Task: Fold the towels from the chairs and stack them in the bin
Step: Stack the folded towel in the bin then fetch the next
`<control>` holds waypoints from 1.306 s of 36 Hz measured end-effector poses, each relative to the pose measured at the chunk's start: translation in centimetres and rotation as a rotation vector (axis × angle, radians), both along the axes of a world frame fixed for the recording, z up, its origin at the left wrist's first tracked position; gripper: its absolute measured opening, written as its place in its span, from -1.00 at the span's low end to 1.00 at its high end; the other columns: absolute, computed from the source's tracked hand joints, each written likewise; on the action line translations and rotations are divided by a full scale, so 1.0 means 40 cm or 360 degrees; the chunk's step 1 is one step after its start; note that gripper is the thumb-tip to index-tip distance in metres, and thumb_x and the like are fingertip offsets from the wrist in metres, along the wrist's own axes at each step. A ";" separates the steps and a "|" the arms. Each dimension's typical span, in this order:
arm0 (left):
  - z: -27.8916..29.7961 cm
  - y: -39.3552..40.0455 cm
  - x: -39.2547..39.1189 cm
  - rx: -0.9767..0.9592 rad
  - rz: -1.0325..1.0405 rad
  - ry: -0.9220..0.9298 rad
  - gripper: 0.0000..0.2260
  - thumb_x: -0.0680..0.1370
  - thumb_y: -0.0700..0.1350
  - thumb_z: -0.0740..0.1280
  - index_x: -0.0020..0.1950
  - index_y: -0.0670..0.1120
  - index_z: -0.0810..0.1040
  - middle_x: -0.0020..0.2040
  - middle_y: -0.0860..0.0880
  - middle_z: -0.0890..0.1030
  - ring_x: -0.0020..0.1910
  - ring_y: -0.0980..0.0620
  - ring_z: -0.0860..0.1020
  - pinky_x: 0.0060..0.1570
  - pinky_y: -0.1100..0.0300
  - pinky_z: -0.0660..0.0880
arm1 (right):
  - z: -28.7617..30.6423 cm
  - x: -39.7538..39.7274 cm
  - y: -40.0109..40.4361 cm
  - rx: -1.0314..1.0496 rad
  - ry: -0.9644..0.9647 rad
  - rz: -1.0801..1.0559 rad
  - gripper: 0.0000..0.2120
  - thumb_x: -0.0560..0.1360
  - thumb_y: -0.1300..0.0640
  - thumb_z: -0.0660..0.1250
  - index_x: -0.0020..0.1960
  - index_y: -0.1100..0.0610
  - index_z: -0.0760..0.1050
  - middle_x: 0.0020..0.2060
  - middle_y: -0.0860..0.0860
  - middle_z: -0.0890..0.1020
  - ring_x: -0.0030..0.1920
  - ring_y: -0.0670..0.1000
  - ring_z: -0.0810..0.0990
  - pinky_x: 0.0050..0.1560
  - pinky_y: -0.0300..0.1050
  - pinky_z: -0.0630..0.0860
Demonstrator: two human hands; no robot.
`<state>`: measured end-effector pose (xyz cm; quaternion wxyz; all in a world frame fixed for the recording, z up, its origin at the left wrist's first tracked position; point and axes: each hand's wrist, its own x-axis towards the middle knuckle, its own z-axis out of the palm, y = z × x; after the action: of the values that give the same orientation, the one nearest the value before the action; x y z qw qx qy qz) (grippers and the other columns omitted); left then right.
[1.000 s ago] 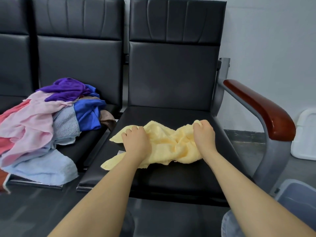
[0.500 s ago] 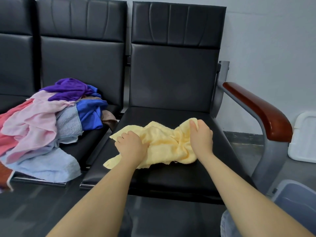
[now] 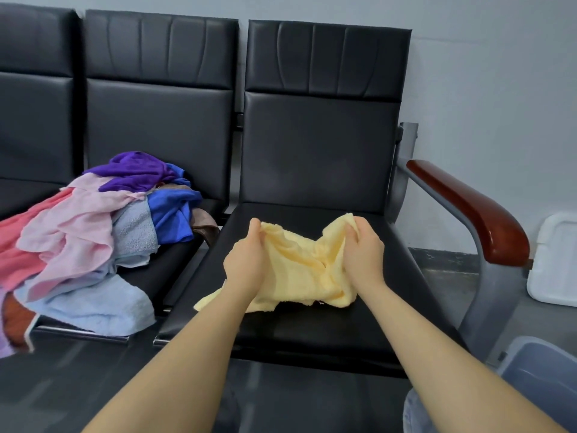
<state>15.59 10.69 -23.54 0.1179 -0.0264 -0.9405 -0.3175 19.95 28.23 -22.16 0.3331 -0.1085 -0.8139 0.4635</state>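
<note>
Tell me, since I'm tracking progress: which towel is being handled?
The yellow towel, gripped by both hands on the right chair seat; the others lie heaped on the neighbouring seat.

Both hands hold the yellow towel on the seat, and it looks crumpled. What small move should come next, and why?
Probably lift and pull the two held edges apart to spread it flat. The left hand and right hand each grip an upper edge of the yellow towel, which lies bunched and wrinkled on the chair seat. A neat fold likely needs it smooth first.
</note>
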 end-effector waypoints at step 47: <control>0.570 -0.059 0.004 0.1077 0.0033 0.0700 -0.69 0.60 -0.23 0.14 0.22 -0.04 0.60 0.15 -0.01 0.62 0.09 -0.08 0.57 0.11 0.07 0.51 | 0.569 0.038 0.040 0.0040 0.0231 -0.0219 -0.78 0.54 0.34 0.07 -0.18 0.11 0.39 -0.18 -0.02 0.44 -0.08 0.12 0.41 -0.29 -0.23 0.32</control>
<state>15.75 8.32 -0.74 0.3217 -0.0440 -0.7354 -0.5948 21.46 29.82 0.58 0.4235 -0.1260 -0.7841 0.4359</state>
